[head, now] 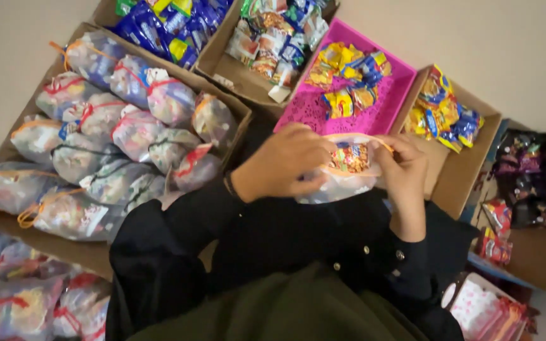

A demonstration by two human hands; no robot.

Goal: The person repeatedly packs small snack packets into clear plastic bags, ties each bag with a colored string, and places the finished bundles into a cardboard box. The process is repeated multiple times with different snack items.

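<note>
Clear plastic bag [344,172], part-filled with sweets, sits at centre between both hands: left hand [282,163] pinches its mouth, right hand [402,170] pinches the orange drawstring. A loose grip could tip sweets onto the black sleeves below. One pink tray [323,107] lies at twelve o'clock; one box [7,218] at nine o'clock holds over a dozen tied bags [127,136].
</note>
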